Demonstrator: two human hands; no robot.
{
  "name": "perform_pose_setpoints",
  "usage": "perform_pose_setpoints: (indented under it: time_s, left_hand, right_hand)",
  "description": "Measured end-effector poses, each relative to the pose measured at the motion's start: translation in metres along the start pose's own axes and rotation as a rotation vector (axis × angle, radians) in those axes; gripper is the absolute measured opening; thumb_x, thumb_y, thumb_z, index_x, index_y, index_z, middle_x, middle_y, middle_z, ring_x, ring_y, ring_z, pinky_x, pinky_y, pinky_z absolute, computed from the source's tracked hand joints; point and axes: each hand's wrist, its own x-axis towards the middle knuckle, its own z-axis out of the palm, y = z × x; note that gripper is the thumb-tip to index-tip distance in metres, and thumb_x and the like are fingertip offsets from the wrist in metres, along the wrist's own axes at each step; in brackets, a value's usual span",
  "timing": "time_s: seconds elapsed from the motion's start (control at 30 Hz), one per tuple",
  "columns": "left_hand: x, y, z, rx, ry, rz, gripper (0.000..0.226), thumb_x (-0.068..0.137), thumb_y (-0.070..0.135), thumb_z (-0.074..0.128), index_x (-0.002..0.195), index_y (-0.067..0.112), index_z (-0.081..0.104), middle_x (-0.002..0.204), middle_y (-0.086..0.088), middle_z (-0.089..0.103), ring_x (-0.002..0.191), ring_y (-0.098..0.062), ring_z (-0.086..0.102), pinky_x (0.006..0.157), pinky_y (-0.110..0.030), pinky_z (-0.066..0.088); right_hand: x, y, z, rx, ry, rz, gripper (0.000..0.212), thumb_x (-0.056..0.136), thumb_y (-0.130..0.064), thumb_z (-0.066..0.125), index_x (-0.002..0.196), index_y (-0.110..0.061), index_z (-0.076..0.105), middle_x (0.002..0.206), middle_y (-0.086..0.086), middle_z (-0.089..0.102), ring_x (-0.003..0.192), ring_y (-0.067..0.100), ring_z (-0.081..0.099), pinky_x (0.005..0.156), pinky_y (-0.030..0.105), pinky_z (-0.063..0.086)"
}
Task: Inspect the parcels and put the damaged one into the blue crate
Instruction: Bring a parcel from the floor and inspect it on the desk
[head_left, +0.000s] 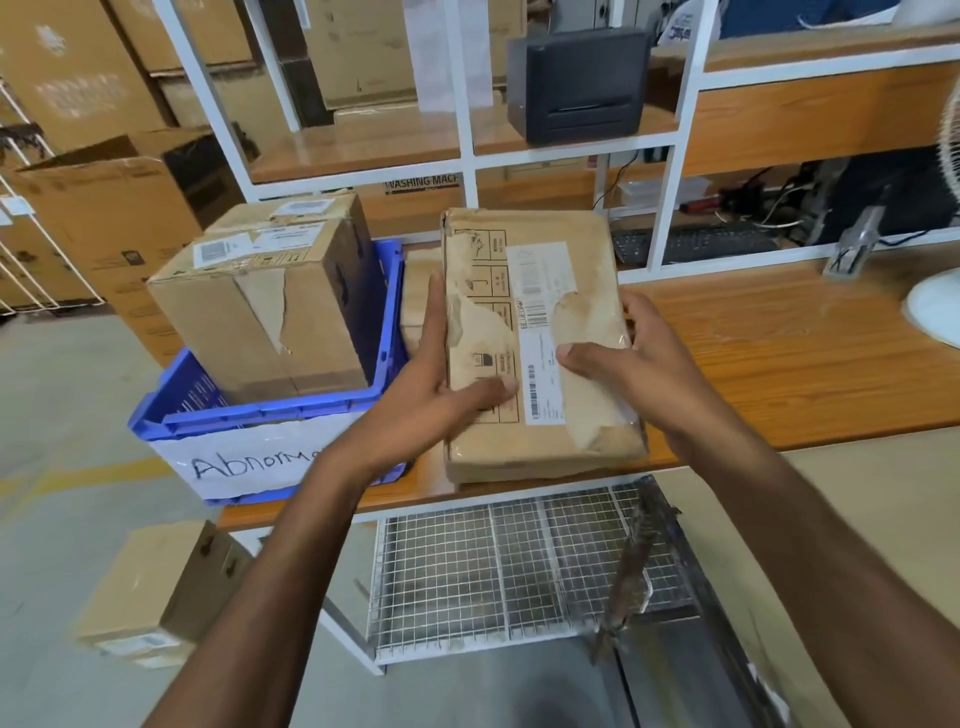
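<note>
A flat brown cardboard parcel with a white shipping label and torn, peeling tape is held up over the wooden table's front edge. My left hand grips its left side, thumb across the front. My right hand grips its right side, thumb pressing on the label. To the left stands the blue crate with a paper sign reading "Abnorma…". Inside it sit two cardboard boxes; the front one has ripped tape. Another brown parcel lies on the table behind my left hand, mostly hidden.
The wooden table extends right, with a white fan base at its far end. A white shelf frame behind holds a black printer and a keyboard. A wire rack sits below; a box lies on the floor.
</note>
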Motion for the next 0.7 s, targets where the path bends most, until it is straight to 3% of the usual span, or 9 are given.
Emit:
perform_pose_setpoints:
  time_s: [0.07,0.2,0.37,0.43,0.5,0.57,0.63,0.7]
  left_hand:
    - [0.008,0.001,0.002,0.016,0.057,0.016,0.113,0.096,0.028,0.074,0.159,0.051,-0.018,0.129,0.053,0.048,0.125,0.008,0.059,0.104,-0.03,0.055]
    - [0.015,0.001,0.01,0.036,0.07,-0.007,0.111,0.096,0.025,0.074,0.164,0.044,-0.011,0.135,0.038,0.052,0.117,0.011,0.062,0.098,-0.021,0.055]
    - [0.031,-0.009,0.013,0.005,0.29,-0.017,0.093,0.088,0.036,0.083,0.156,0.032,0.02,0.141,0.02,0.054,0.119,0.002,0.064,0.104,-0.032,0.055]
    - [0.027,-0.011,0.01,-0.071,0.267,-0.022,0.086,0.084,0.038,0.086,0.146,0.031,0.027,0.147,0.014,0.05,0.116,0.008,0.063,0.104,-0.029,0.055]
    - [0.011,-0.016,0.006,-0.084,0.107,-0.031,0.084,0.08,0.035,0.084,0.147,0.034,0.033,0.142,0.017,0.054,0.119,0.008,0.061,0.105,-0.029,0.054]
    - [-0.004,-0.027,0.005,-0.03,0.01,0.001,0.091,0.079,0.025,0.086,0.153,0.038,0.033,0.143,0.021,0.054,0.13,0.003,0.056,0.108,-0.029,0.052]
    - [-0.008,-0.038,0.011,0.0,0.06,0.036,0.096,0.083,0.025,0.086,0.158,0.041,0.028,0.153,0.021,0.047,0.14,0.0,0.049,0.113,-0.032,0.048]
    - [-0.004,-0.043,0.021,-0.005,0.123,0.054,0.098,0.089,0.031,0.082,0.162,0.043,0.018,0.162,0.018,0.038,0.145,-0.001,0.043,0.119,-0.036,0.043]
  right_hand:
    - [0.003,-0.004,-0.005,0.004,-0.037,-0.014,0.067,0.081,-0.018,0.087,0.136,-0.036,0.053,0.119,-0.014,0.072,0.105,0.005,0.071,0.093,0.041,0.06]
    - [0.008,0.001,-0.006,-0.065,-0.03,0.011,0.077,0.077,-0.013,0.091,0.14,-0.033,0.052,0.118,-0.014,0.071,0.105,0.005,0.07,0.092,0.041,0.061]
    - [0.02,0.008,0.009,-0.165,0.168,-0.06,0.087,0.079,-0.041,0.09,0.15,-0.03,0.041,0.126,-0.012,0.061,0.115,0.008,0.06,0.096,0.037,0.055]
    - [0.021,0.006,0.013,-0.166,0.193,-0.098,0.079,0.08,-0.045,0.088,0.145,-0.03,0.044,0.123,-0.015,0.058,0.114,0.007,0.058,0.095,0.036,0.055]
    - [0.019,0.013,0.005,-0.128,0.104,-0.123,0.069,0.08,-0.049,0.087,0.138,-0.033,0.053,0.128,-0.018,0.06,0.119,0.006,0.059,0.099,0.038,0.056]
    - [0.009,0.024,-0.006,-0.048,-0.104,-0.081,0.076,0.077,-0.052,0.087,0.144,-0.042,0.051,0.139,-0.019,0.056,0.125,0.005,0.059,0.099,0.035,0.056]
    - [-0.001,0.037,-0.011,-0.033,-0.248,-0.092,0.093,0.076,-0.044,0.088,0.154,-0.048,0.037,0.151,-0.023,0.045,0.13,-0.001,0.054,0.103,0.032,0.054]
    - [-0.004,0.043,-0.007,-0.07,-0.217,-0.155,0.1,0.076,-0.04,0.088,0.158,-0.045,0.03,0.152,-0.034,0.039,0.135,-0.006,0.048,0.107,0.034,0.053]
